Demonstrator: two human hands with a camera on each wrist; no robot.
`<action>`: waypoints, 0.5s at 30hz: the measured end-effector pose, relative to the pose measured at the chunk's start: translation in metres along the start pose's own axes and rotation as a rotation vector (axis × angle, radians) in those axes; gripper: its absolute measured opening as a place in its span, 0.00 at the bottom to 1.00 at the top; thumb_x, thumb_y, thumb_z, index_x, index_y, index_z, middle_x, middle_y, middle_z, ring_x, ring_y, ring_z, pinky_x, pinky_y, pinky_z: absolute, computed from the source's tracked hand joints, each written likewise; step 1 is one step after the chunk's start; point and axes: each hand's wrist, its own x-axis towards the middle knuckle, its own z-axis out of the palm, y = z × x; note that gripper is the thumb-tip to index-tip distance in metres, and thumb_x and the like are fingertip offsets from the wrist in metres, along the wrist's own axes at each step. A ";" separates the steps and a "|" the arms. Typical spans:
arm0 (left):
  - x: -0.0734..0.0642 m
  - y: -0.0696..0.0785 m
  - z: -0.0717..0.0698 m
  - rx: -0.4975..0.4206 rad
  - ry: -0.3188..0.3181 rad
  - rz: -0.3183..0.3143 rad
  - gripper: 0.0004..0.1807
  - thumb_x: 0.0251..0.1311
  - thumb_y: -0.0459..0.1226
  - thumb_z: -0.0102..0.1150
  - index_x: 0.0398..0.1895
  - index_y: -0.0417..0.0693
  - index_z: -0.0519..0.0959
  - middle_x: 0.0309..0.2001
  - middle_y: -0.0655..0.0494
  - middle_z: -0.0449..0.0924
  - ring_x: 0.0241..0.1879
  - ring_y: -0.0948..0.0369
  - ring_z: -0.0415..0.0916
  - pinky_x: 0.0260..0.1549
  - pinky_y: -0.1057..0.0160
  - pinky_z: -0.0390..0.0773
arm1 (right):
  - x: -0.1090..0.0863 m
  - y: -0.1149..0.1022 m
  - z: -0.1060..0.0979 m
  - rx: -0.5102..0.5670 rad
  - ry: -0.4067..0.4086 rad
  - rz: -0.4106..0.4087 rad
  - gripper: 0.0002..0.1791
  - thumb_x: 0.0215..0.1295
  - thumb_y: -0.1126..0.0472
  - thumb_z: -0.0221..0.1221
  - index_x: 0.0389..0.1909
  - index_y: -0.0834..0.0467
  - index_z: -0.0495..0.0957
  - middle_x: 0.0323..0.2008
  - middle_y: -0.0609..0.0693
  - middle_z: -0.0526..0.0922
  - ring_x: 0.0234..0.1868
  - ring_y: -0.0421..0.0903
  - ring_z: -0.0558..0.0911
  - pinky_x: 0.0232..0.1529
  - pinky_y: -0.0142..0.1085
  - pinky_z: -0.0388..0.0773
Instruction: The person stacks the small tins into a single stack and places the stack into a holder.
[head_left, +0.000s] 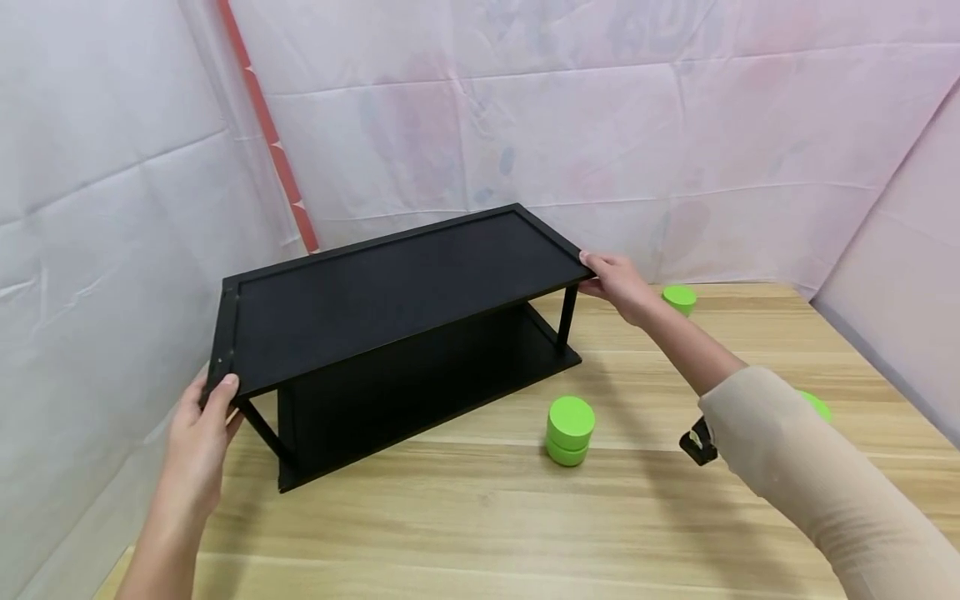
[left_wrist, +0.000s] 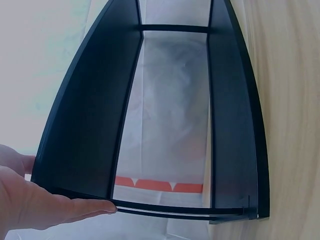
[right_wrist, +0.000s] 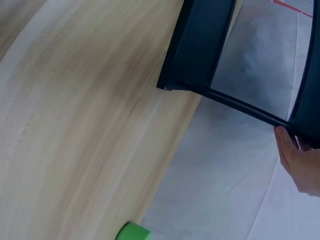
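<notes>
A black two-tier shelf [head_left: 405, 283] stands at the back left of the wooden table, its two boards joined by thin posts. My left hand [head_left: 198, 442] grips the near left corner of the upper board, thumb on top and fingers beneath. At the right end of the same board, my right hand [head_left: 618, 287] pinches the edge, thumb above. The left wrist view looks through the open space between the boards, with the left hand [left_wrist: 45, 200] at the lower left. Whether the lower board fully rests on the table is unclear.
A two-part green cylinder [head_left: 570, 425] stands in front of the shelf. Another green cylinder [head_left: 678, 298] is behind my right forearm; a third green piece [head_left: 816, 406] is partly hidden by the sleeve. Something small and black [head_left: 699, 443] shows beside the sleeve. White sheeting [head_left: 540, 125] surrounds the table.
</notes>
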 end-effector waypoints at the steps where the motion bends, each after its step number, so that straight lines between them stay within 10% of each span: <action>1: 0.000 0.000 -0.001 -0.006 0.000 -0.002 0.37 0.68 0.51 0.40 0.71 0.41 0.43 0.69 0.42 0.40 0.68 0.54 0.42 0.64 0.53 0.45 | -0.001 0.000 0.000 -0.004 0.002 0.000 0.28 0.72 0.57 0.43 0.60 0.77 0.58 0.31 0.44 0.78 0.33 0.35 0.80 0.58 0.42 0.63; 15: 0.009 0.000 -0.001 -0.040 -0.015 0.019 0.37 0.67 0.50 0.42 0.70 0.38 0.45 0.62 0.48 0.50 0.67 0.54 0.45 0.64 0.53 0.45 | -0.010 0.001 -0.005 -0.004 0.028 -0.006 0.27 0.71 0.58 0.45 0.60 0.77 0.58 0.30 0.44 0.78 0.32 0.36 0.79 0.57 0.42 0.64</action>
